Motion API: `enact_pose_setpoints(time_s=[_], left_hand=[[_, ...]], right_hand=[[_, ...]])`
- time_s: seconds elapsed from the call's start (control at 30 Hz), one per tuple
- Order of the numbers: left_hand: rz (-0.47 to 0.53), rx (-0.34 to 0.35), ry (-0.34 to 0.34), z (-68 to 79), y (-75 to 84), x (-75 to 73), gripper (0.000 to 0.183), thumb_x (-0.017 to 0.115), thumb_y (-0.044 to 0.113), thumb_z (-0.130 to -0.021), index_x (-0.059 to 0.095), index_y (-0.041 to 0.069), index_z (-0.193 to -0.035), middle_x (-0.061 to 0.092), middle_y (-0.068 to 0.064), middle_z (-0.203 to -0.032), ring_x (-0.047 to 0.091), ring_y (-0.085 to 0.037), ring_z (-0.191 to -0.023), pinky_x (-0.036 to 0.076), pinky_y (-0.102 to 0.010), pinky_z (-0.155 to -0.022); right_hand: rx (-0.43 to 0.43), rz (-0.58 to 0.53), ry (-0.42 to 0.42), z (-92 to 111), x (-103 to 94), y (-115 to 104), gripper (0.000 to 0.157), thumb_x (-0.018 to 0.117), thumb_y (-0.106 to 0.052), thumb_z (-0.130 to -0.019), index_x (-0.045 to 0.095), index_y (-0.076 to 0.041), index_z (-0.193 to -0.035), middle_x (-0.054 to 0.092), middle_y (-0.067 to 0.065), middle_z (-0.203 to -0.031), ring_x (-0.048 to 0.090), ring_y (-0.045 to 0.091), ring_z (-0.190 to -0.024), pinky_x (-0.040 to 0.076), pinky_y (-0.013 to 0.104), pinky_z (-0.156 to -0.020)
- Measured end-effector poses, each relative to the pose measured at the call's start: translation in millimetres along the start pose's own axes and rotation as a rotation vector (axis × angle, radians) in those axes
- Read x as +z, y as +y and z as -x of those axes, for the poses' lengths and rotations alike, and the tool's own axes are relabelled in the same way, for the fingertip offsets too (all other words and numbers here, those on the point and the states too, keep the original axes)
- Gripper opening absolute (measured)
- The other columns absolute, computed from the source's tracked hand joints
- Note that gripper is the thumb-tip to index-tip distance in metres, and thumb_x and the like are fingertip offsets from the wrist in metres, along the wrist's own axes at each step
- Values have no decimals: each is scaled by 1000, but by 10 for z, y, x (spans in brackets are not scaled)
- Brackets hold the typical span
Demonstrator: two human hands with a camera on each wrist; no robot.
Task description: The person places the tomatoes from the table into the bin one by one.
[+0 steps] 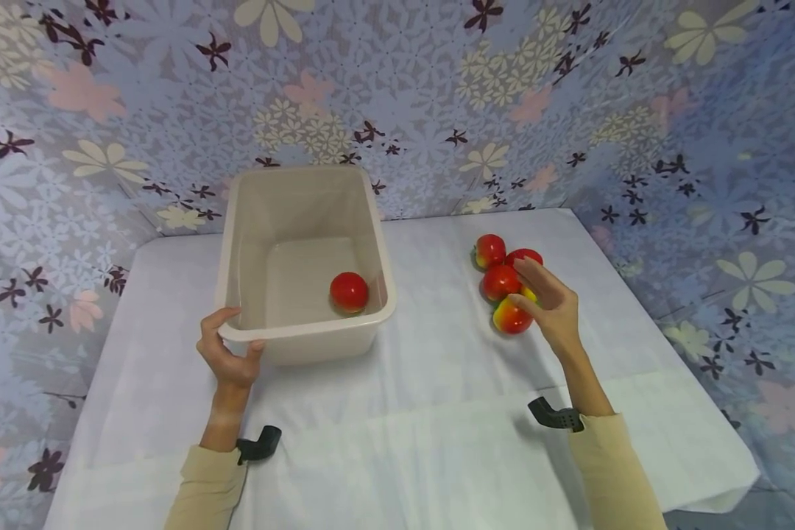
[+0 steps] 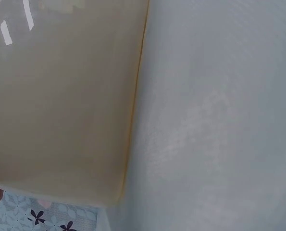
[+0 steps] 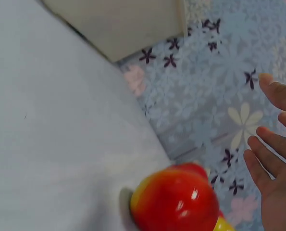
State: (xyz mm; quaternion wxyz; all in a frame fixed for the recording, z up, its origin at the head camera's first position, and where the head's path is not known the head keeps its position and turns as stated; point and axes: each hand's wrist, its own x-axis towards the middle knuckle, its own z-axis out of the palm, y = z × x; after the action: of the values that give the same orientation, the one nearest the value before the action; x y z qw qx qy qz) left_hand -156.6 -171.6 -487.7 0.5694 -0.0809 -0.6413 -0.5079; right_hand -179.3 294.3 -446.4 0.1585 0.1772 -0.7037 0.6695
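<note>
My left hand (image 1: 228, 359) grips the near-left corner of a beige plastic bin (image 1: 318, 331), thumb outside the front wall and fingers over the rim. Inside the bin, toward its near right, lies a round red fruit (image 1: 349, 292). To the right, several glossy red-and-yellow fruits, apple-like in shape, sit clustered on the cloth. My right hand (image 1: 553, 308) is over their right side, fingers extended and thumb apart, holding nothing. Nearest to it is a red-yellow fruit (image 1: 511, 316). In the right wrist view the hand's spread fingers (image 3: 270, 159) show beside a large red fruit (image 3: 176, 202).
A white cloth (image 1: 437, 442) covers the table. Flower-patterned fabric (image 1: 424, 96) rises behind the table and along both sides. Black wrist devices (image 1: 556, 414) are strapped to both forearms. Another red fruit (image 1: 489, 251) lies at the back of the cluster.
</note>
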Motion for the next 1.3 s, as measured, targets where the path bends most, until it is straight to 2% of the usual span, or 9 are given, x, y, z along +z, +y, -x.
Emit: enact_pose_setpoints(time_s=[0.3,0.47,0.6,0.83,1.0,1.2,1.3], left_hand=[[-13,7,-7,9,-18,-10,95,58,81,-73,55,-12,-90,68,5,-90,58,4,-90,42,-11,-83],[-21,8,-18,-5,-21,-27,94,58,82,-73,56,-11,-91,68,2,-90,59,3,-91,42,-12,-83],[-21,14,-28,-1,-25,-24,93,58,81,-73,56,-11,-92,68,5,-93,59,2,-91,42,-12,-83],[-20,26,-37,-8,-16,-23,92,58,80,-74,56,-10,-92,68,5,-92,59,4,-93,43,-12,-84],[-13,33,-39,-16,-19,-21,91,59,79,-75,56,-11,-91,68,2,-91,59,3,-93,43,-12,-84],[-11,31,-37,-10,-27,-22,92,59,79,-75,56,-11,-91,67,4,-91,59,3,-93,43,-12,-83],[-18,30,-37,-6,-27,-26,92,58,80,-75,56,-10,-91,68,3,-90,58,4,-92,42,-11,-82]], right_hand=[[70,-1,97,176,-154,144,56,64,13,-86,49,4,-139,54,24,-138,53,25,-128,40,29,-104],[96,11,119,219,-201,240,54,65,14,-84,50,9,-136,60,18,-133,55,23,-125,41,26,-104],[118,21,122,282,-246,305,54,65,16,-83,49,12,-135,63,14,-131,57,21,-124,42,24,-102],[208,76,155,348,-277,390,56,69,12,-82,49,12,-134,60,20,-132,59,16,-121,42,19,-100],[205,102,133,358,-299,440,58,70,14,-81,49,12,-134,58,22,-134,57,15,-123,40,18,-103],[187,202,17,394,-339,470,65,70,16,-79,47,9,-138,49,27,-141,48,15,-132,35,15,-106],[217,253,-44,418,-348,481,70,73,14,-78,44,5,-141,44,27,-145,46,8,-132,35,11,-103]])
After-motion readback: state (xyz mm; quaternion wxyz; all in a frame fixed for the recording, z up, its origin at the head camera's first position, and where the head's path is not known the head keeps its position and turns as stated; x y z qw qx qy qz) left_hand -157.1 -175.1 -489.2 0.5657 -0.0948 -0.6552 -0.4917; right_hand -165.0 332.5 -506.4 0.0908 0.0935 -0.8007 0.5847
